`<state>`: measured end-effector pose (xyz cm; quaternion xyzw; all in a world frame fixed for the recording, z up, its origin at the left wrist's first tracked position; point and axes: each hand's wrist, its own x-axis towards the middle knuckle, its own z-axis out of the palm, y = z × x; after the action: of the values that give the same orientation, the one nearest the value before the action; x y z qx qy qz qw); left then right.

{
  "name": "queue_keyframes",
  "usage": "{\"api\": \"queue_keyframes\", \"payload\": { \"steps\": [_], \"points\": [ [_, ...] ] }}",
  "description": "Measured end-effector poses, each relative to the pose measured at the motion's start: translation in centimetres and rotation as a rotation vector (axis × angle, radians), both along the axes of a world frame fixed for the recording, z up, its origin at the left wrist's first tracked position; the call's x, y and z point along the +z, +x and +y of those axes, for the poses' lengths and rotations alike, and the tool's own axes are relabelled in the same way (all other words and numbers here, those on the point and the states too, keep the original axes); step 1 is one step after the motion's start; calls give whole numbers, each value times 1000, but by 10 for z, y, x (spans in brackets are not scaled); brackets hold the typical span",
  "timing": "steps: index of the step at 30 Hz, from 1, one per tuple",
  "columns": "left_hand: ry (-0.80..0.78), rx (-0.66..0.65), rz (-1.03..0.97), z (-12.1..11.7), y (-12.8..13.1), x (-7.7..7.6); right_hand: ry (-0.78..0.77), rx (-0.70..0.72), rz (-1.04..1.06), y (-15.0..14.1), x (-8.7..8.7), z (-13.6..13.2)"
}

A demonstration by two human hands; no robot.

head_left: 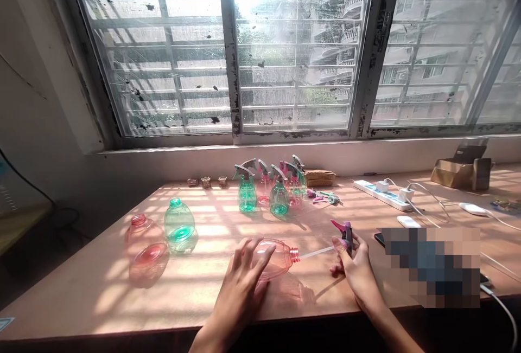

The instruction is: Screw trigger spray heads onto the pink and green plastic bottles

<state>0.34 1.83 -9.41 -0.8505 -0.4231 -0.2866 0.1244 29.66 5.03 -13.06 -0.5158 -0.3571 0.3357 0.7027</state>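
A clear pink bottle (280,258) lies tilted on its side, its threaded neck facing right. My left hand (246,266) is wrapped around its base end. Between the thumb and fingers of my right hand (355,261) is a pink and dark grey spray head (345,233). Its pale dip tube (317,252) points left, with the tip at the bottle's mouth; whether it is inside I cannot tell. Off to the left stand an open pink bottle (142,239) and an open green bottle (179,220), both without spray heads.
Several assembled green and pink spray bottles (247,193) stand near the window wall. Loose spray heads (323,197) lie beside them, near a brown box (319,178). A power strip (382,196) with cables, a cardboard box (456,171) and a blurred-out device (431,266) occupy the right side.
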Motion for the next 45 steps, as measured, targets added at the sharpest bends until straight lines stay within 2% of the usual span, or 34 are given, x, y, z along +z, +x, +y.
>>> {"api": "queue_keyframes", "payload": {
  "steps": [4, 6, 10, 11, 14, 16, 20, 22, 25, 27, 31, 36, 42, 45],
  "points": [
    [-19, -3, 23, 4, 0, -2, -30, 56, -115, -3, 5, -9],
    [-29, 2, 18, 4, 3, -7, -23, 129, -147, -6, 7, -14],
    [-9, -68, -37, -3, 19, -24, 41, 456, -151, -10, 12, -22],
    [-47, -85, -42, -6, 23, -28, 40, 527, -168, -10, 13, -23],
    [-110, -136, -128, -12, 33, -32, -33, 635, -205, -7, 14, -22],
    [-172, -155, -287, -13, 35, -29, -83, 677, -168, -5, 13, -21],
    [-404, -86, -827, -9, 30, -17, -91, 727, -89, -5, 11, -20],
    [-524, -76, -954, -3, 24, -13, -65, 742, -69, -5, 12, -21],
    [-736, -53, -875, 8, 13, -11, -16, 738, -41, -7, 16, -23],
    [-819, -38, -838, 12, 10, -11, -9, 735, -22, -7, 17, -24],
    [-768, -106, -712, 11, 12, -10, -51, 755, -26, -6, 14, -23],
    [-647, -166, -587, 4, 15, -9, -33, 698, -22, -2, 13, -25],
    [-706, -193, -633, -2, 12, -6, -36, 686, -82, -2, 15, -28],
    [-728, -161, -666, -4, 12, -5, -21, 677, -141, 0, 17, -31]
  ]
}}
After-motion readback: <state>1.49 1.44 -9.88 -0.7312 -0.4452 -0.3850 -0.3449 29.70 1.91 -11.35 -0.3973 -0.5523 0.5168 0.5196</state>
